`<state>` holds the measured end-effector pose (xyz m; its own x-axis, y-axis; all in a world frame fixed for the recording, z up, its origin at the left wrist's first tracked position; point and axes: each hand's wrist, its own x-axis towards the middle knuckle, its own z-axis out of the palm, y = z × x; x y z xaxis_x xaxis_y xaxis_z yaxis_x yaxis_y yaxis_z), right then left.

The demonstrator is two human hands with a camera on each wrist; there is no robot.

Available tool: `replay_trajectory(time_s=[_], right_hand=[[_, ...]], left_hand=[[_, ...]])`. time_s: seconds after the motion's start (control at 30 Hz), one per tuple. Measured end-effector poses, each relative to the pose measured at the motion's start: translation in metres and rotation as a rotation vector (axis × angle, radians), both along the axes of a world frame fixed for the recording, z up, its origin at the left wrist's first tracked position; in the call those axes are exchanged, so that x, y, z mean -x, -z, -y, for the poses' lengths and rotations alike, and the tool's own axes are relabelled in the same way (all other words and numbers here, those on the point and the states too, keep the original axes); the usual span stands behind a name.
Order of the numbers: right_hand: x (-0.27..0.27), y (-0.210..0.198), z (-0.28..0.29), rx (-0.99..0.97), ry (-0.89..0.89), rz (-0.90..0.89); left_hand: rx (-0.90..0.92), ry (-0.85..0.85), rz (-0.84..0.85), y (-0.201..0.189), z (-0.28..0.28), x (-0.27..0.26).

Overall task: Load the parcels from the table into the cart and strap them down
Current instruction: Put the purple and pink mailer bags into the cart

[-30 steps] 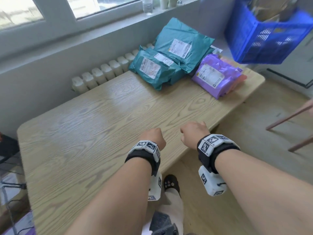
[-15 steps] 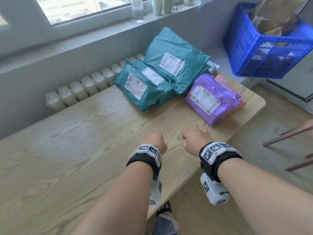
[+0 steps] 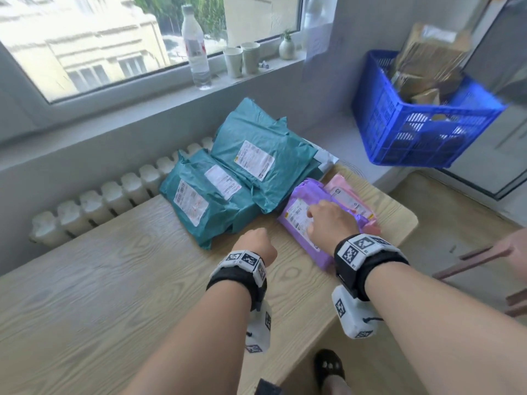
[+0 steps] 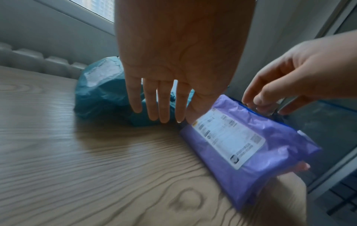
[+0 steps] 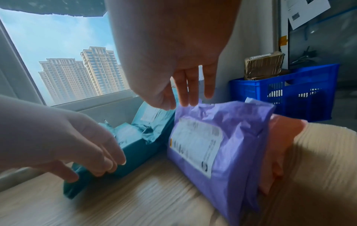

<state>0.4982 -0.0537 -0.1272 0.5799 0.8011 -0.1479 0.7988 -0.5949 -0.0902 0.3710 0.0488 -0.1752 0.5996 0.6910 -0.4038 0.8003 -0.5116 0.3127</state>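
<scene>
Several teal parcels point(image 3: 228, 181) lie stacked at the far side of the wooden table point(image 3: 114, 295). Right of them a purple parcel point(image 3: 296, 220) with a white label lies against a pink parcel point(image 3: 350, 199). My right hand point(image 3: 325, 220) hovers over the purple parcel point(image 5: 212, 145), fingers straight and pointing down at its far edge; the hand point(image 5: 185, 104) holds nothing. My left hand point(image 3: 255, 246) hangs open just above the table, between the teal parcels point(image 4: 100, 91) and the purple parcel point(image 4: 241, 145). Its fingers point(image 4: 164, 107) are straight and touch nothing.
A blue crate point(image 3: 422, 121) with brown packages stands on the ledge at the back right. A bottle point(image 3: 195, 52) and paper cups point(image 3: 242, 61) stand on the windowsill. A radiator point(image 3: 114, 195) runs behind the table. Chair legs point(image 3: 484, 258) stick in at the right.
Both hands have moved forward from the table's near edge to the parcels. Their fists have opened, and the right hand now reaches over the purple parcel.
</scene>
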Motion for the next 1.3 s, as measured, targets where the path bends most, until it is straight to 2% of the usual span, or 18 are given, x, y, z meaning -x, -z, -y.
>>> replay_trajectory(time_s=[0.13, 0.27, 0.47, 0.63, 0.73, 0.87, 1.1, 1.3], right_hand=[[-0.043, -0.007, -0.007, -0.029, -0.024, 0.021], [-0.077, -0.011, -0.017, -0.018, -0.064, -0.032], [-0.108, 0.007, -0.031, 0.023, -0.090, -0.164], [-0.115, 0.023, -0.039, 0.006, -0.144, -0.240], [-0.118, 0.030, -0.045, 0.004, -0.170, -0.259], [-0.114, 0.042, -0.045, 0.137, -0.243, -0.299], [-0.112, 0.046, -0.045, 0.229, -0.309, -0.355], [-0.106, 0.032, -0.048, 0.250, -0.268, -0.439]], left_hand=[[0.025, -0.057, 0.015, -0.010, -0.002, -0.034], [0.052, -0.164, 0.054, -0.018, -0.008, -0.066], [0.181, -0.395, 0.118, 0.002, -0.011, -0.100], [0.296, -0.510, 0.112, 0.030, 0.001, -0.108], [0.392, -0.522, 0.099, 0.041, 0.006, -0.110], [0.459, -0.574, 0.146, 0.053, 0.009, -0.110], [0.443, -0.651, 0.135, 0.053, 0.010, -0.106], [0.398, -0.678, 0.146, 0.040, 0.005, -0.092]])
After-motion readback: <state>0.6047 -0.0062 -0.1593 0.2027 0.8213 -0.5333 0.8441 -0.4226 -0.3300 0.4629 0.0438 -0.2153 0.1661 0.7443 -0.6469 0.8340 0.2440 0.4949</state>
